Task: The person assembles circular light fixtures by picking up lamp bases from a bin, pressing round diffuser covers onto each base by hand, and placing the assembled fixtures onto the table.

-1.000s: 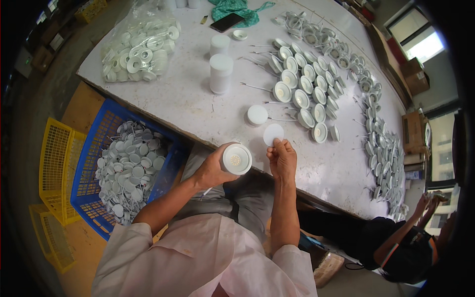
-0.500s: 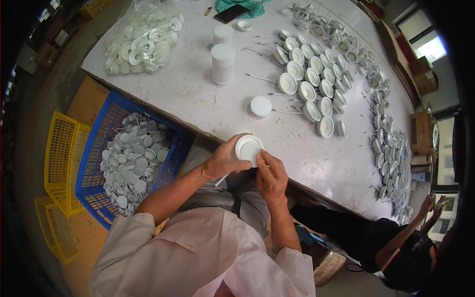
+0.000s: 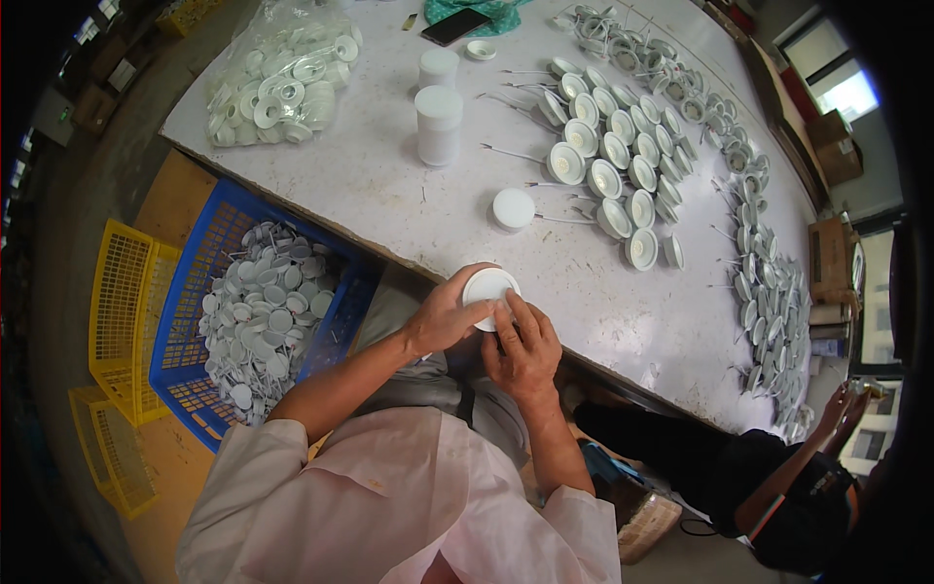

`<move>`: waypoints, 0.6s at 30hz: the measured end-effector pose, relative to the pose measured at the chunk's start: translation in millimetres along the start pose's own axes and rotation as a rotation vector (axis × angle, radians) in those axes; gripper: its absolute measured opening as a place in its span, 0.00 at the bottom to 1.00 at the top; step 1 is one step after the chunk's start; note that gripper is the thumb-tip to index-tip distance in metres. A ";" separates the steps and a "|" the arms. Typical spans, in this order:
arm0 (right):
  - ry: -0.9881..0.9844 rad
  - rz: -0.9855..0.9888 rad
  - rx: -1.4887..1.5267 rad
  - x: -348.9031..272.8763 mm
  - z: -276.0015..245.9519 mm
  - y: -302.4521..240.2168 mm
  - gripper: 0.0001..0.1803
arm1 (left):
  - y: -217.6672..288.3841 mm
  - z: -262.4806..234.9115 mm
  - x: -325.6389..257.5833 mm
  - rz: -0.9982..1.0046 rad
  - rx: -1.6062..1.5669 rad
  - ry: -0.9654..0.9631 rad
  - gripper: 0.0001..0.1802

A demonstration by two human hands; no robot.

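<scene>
Just off the table's near edge, a round white downlight point(image 3: 486, 283) is wrapped by my left hand point(image 3: 449, 313), its thumb lying across the lower front of the lamp. The fingers of my right hand point(image 3: 525, 348) grip its lower right rim, beside the left thumb. A flat white cover fills the lamp's face. Closest on the table is a short stack of white discs point(image 3: 513, 209). Taller stacks of the same discs point(image 3: 439, 115) stand farther back. To their right lie several open downlight housings point(image 3: 605, 179) with wire leads.
A blue basket point(image 3: 185, 331) full of finished-looking lamps sits left of my lap, with yellow crates point(image 3: 115, 321) beyond. On the table are a clear bag of white rings point(image 3: 277, 88), a phone point(image 3: 455, 26) and long rows of lamps point(image 3: 764, 302). Another person point(image 3: 778, 487) is at right.
The white cover that sat tilted inside the lamp's rim now lies level across its face. My left thumb and right fingers have moved onto it. The wire below the hands is less visible.
</scene>
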State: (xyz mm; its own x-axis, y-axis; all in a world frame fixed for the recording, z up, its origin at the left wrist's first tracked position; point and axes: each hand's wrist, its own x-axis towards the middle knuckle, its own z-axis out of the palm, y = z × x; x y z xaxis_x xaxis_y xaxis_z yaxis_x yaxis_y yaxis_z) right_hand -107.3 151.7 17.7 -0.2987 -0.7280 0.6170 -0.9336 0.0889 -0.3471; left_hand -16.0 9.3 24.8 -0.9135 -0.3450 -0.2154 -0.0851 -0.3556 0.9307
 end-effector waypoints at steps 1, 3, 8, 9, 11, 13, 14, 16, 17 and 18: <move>0.000 0.000 -0.001 -0.2 -0.6 -0.3 0.31 | -1.3 -0.7 0.2 0.000 -0.005 -0.012 0.25; 0.002 -0.003 -0.020 -0.4 -2.0 -1.3 0.30 | -2.4 -2.1 -0.4 -0.001 -0.010 -0.023 0.25; 0.009 -0.015 -0.016 -0.3 -3.0 -2.0 0.29 | -5.8 -5.5 -0.9 -0.009 -0.036 -0.023 0.23; 0.017 -0.025 -0.020 -0.6 -3.0 -2.1 0.28 | -5.9 -5.6 -1.1 -0.008 -0.037 -0.023 0.23; 0.018 -0.034 -0.027 -0.5 -3.0 -2.7 0.28 | -5.7 -5.7 -2.0 0.000 -0.027 -0.024 0.23; 0.020 -0.042 -0.033 0.3 -3.6 -4.3 0.29 | -5.6 -6.2 -3.1 0.006 -0.025 -0.022 0.22; 0.021 -0.041 -0.036 1.3 -4.8 -5.7 0.28 | -5.8 -6.3 -3.4 0.011 -0.022 -0.022 0.22; 0.022 -0.040 -0.040 1.5 -4.8 -6.8 0.27 | -7.5 -7.2 -3.0 0.022 -0.017 -0.017 0.22; 0.024 -0.050 -0.057 1.4 -4.1 -6.8 0.26 | -8.8 -7.7 -3.0 0.033 -0.011 -0.011 0.22; 0.027 -0.061 -0.073 1.2 -3.6 -7.0 0.25 | -10.9 -7.1 -2.3 0.032 -0.011 -0.010 0.22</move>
State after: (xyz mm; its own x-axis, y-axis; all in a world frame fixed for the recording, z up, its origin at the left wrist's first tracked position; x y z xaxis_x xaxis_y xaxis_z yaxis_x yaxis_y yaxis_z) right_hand -101.8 152.7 23.5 -0.2454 -0.7153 0.6543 -0.9618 0.0953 -0.2565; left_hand -10.1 7.8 13.1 -0.9198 -0.3476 -0.1821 -0.0509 -0.3544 0.9337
